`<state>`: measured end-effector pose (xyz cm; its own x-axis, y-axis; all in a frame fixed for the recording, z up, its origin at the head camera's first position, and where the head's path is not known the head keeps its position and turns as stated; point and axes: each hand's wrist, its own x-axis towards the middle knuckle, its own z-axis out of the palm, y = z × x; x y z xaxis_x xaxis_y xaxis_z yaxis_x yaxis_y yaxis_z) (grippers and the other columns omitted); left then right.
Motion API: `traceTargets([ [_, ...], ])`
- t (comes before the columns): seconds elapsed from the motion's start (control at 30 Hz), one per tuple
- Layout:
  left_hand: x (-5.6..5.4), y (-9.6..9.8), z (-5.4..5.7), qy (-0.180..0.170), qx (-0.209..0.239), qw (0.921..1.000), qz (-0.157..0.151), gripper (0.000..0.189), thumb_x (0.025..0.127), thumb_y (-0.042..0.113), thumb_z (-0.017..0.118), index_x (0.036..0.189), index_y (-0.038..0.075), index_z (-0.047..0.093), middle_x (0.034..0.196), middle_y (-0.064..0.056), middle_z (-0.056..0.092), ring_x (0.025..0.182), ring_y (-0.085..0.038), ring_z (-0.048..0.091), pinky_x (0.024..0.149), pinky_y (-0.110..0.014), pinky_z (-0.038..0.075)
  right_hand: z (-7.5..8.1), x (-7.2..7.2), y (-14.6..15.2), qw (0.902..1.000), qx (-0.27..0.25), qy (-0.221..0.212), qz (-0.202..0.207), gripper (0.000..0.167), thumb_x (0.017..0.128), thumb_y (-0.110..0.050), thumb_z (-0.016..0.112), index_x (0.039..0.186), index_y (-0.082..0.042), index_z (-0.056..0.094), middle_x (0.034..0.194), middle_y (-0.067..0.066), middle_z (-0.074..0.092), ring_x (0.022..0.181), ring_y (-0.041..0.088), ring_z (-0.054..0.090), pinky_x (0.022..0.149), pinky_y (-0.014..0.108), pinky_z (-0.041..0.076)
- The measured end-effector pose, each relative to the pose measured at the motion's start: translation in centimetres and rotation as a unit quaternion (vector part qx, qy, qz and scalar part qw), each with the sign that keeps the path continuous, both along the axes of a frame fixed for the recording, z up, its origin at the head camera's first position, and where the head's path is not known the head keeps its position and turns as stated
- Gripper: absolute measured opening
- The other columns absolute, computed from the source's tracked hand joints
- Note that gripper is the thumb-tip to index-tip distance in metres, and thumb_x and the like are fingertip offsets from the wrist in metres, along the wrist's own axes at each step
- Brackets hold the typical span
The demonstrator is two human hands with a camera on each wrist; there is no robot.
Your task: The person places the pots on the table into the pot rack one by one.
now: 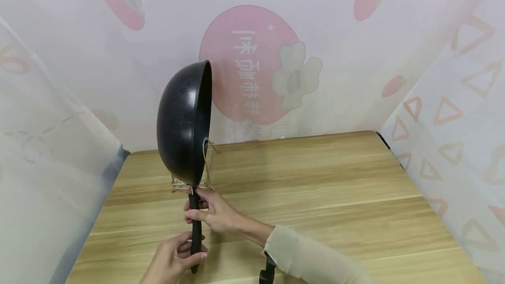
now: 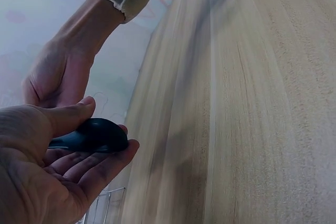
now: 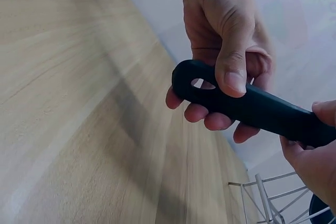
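A black wok [image 1: 179,122] stands on its edge in a thin wire rack [image 1: 209,161], its rounded underside to the left and its handle toward me. My right hand [image 1: 221,216] grips the upper part of the black handle [image 3: 252,106], close to the bowl, thumb on one side and fingers on the other. Nearer the handle's free end, my left hand [image 1: 171,255] holds it between thumb and fingers. In the right wrist view, the left thumb presses on top beside the handle's hanging hole, with the fingertips showing underneath.
The wire rack sits on a wood-grain table [image 1: 315,196] toward its back left. A pale wall [image 1: 339,100] with pink prints rises behind the table, and further panels stand on both sides. A black device [image 1: 267,271] is strapped at the right wrist.
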<state>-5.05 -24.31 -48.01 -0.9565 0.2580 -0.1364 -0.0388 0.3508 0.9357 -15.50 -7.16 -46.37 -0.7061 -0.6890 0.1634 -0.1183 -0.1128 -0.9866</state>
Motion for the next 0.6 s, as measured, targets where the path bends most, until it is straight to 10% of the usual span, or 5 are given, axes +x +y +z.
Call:
traceTargets([
  [0.6,-1.4,1.7,-1.1,0.008,-0.027,0.9995,0.01,0.052,0.09,0.008,0.085,0.127,-0.02,0.062,0.108,-0.022,0.078,0.095,-0.018,0.079,0.077,-0.023,0.063,-2.2,-1.7,2.1,0.9977,-0.011,-0.067,0.006,0.05,0.104,0.0,0.064,0.152,-0.005,0.05,0.118,0.03,0.066,0.096,0.015,0.076,0.09,0.03,0.063],
])
